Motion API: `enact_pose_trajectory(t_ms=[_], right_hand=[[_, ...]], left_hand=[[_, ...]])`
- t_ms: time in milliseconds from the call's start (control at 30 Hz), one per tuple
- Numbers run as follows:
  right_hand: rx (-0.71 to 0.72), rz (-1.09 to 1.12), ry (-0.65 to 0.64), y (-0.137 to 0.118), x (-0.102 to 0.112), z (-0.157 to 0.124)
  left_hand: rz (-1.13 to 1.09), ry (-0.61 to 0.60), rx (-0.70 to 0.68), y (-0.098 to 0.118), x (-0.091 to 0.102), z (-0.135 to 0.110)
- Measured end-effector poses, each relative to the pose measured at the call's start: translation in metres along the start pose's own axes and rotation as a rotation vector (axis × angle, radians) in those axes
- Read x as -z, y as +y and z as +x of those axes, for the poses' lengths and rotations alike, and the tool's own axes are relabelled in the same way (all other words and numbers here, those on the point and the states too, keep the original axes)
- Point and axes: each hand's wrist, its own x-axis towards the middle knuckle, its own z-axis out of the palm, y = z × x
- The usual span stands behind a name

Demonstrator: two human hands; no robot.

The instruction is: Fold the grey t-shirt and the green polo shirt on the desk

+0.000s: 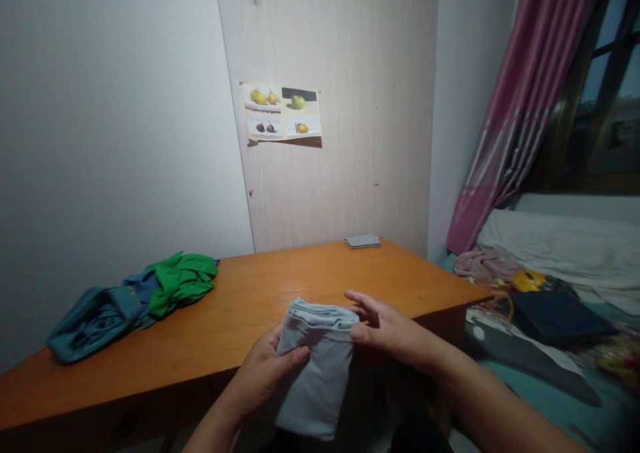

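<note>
A light grey piece of cloth [320,379], folded into a thick rectangle with its layered edge upward, is held in front of the table's near edge. My left hand [270,366] grips it from the left, thumb across the front and fingers hidden behind. At its upper right corner my right hand [383,326] touches the cloth with the thumb, while the fingers are spread apart beyond the edge. Which kind of garment the cloth is cannot be made out.
On the orange wooden table [280,273] lie a green garment [183,279] and blue-teal clothing [100,316] at the left. A small checked folded cloth [363,241] rests at the far right. Beyond the table's right side is a bed with a dark folded cloth [560,313] and other items.
</note>
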Motion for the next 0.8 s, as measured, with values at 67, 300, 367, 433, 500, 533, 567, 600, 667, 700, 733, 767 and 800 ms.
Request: enact_pose_trajectory(t_ms=[67,300,367,433,500,533,567,600,667,700,733,767,800], right_hand=[[0.001,0.035,-0.069,0.004,-0.007,-0.004],[0.067,-0.009,0.129,0.014,-0.030,-0.004],[0.078,-0.040,0.145,0.017,-0.030,-0.003],[0.088,-0.072,0.150,0.018,-0.030,-0.004],[0.094,-0.096,0.147,0.018,-0.031,-0.005],[0.095,-0.106,0.144,0.018,-0.031,-0.006],[0.097,-0.112,0.139,0.018,-0.031,-0.007],[0.097,-0.112,0.132,0.017,-0.032,-0.008],[0.097,-0.094,0.112,0.016,-0.032,-0.009],[0.100,-0.077,0.100,0.015,-0.032,-0.010],[0.104,-0.053,0.089,0.015,-0.032,-0.010],[0.108,-0.028,0.078,0.016,-0.031,-0.010],[0.111,-0.012,0.071,0.016,-0.030,-0.011]], left_hand=[[-0.044,0.013,-0.003,-0.001,0.000,-0.001],[-0.163,0.018,0.047,-0.009,-0.006,-0.002],[-0.174,0.063,0.057,-0.011,-0.009,-0.003],[-0.188,0.095,0.055,-0.012,-0.012,-0.004],[-0.215,0.093,0.050,-0.012,-0.016,-0.004],[-0.230,0.088,0.048,-0.011,-0.018,-0.004],[-0.245,0.081,0.045,-0.011,-0.019,-0.004],[-0.259,0.073,0.041,-0.011,-0.020,-0.004],[-0.277,0.056,0.028,-0.011,-0.019,-0.005],[-0.283,0.046,0.020,-0.011,-0.017,-0.005],[-0.287,0.033,0.018,-0.012,-0.015,-0.004],[-0.289,0.021,0.022,-0.012,-0.012,-0.004],[-0.291,0.014,0.030,-0.013,-0.010,-0.004]])
